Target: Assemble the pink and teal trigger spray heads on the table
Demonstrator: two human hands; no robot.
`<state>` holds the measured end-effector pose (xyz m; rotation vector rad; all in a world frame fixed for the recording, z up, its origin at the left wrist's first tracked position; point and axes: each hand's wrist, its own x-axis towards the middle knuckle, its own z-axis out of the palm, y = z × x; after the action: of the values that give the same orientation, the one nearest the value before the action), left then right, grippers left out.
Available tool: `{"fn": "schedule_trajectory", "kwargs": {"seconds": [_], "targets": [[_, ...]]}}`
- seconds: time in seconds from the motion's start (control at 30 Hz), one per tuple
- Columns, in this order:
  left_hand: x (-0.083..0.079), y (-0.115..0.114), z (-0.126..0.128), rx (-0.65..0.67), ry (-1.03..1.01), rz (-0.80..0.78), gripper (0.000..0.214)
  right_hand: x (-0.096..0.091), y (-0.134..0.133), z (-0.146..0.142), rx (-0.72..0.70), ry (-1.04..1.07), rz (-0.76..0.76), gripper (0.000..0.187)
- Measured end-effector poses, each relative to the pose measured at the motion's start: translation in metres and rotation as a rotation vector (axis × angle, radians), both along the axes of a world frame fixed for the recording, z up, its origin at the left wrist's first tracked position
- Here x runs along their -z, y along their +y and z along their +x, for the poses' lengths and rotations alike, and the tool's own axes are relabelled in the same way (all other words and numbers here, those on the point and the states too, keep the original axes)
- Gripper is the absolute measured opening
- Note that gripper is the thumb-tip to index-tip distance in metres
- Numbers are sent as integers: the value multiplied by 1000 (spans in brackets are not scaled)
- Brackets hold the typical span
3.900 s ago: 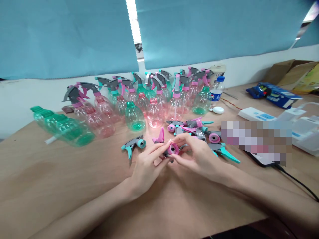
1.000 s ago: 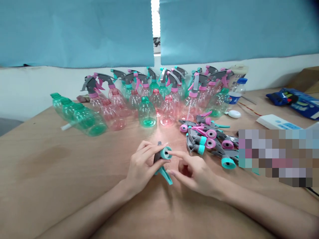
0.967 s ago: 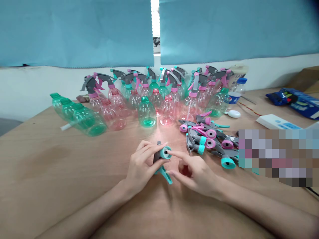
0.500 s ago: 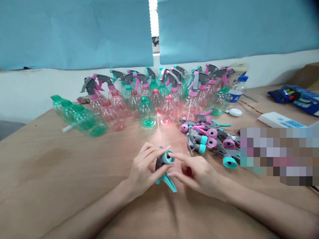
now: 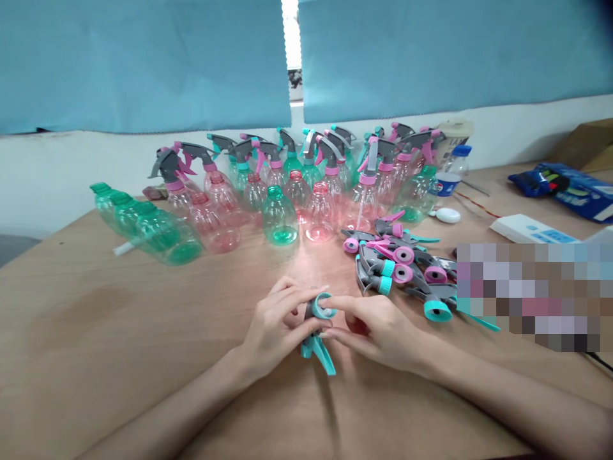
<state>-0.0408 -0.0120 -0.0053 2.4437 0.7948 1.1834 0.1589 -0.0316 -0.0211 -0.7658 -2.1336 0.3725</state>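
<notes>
My left hand (image 5: pixel 274 326) is closed round a grey and teal trigger spray head (image 5: pixel 316 345), its teal collar facing me and its lever hanging down. From the right, the index finger of my right hand (image 5: pixel 383 326) reaches into the collar's opening, where something pale shows. The right thumb is apart from that finger, close to my left thumb below the collar; the other right fingers are curled. Just right of my hands lies a pile of loose spray heads (image 5: pixel 403 255) with pink and teal collars.
Behind, pink and green bottles stand in rows, several topped with spray heads; a green one without a top (image 5: pixel 280 217) is in front. Green bottles (image 5: pixel 163 233) lean at left with a pale tube (image 5: pixel 125 248). At right are a power strip (image 5: pixel 531 229), a blue packet (image 5: pixel 577 191) and a blue-capped bottle (image 5: pixel 450 176).
My right index finger has moved from the collar's rim deeper into its opening. The spray head has tilted a little in my left hand. The view has shifted slightly.
</notes>
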Motion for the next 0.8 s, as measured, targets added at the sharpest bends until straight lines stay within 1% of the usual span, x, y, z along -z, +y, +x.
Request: {"fn": "schedule_trajectory", "kwargs": {"seconds": [0.1, 0.17, 0.3, 0.37, 0.5, 0.6, 0.8], "targets": [[-2, -1, 0, -36, -17, 34, 31, 0, -1, 0, 38, 21, -8, 35], [-3, -1, -1, -63, -27, 62, 31, -3, -3, 1, 64, 62, 10, 35], [-2, -1, -1, -99, -43, 88, 31, -15, -6, 0, 83, 158, 171, 23], [-2, -1, -1, -100, -41, 89, 32, -19, -7, -1, 57, 159, 203, 22], [-2, -2, 1, -90, -34, 97, 30, -19, -7, -4, 17, 110, 170, 26], [-2, -2, 1, -96, -31, 108, 29, -17, -8, -5, 20, 97, 146, 30], [-2, -2, 1, -117, -21, 139, 30, -17, -11, -7, 28, 105, 113, 33]]}}
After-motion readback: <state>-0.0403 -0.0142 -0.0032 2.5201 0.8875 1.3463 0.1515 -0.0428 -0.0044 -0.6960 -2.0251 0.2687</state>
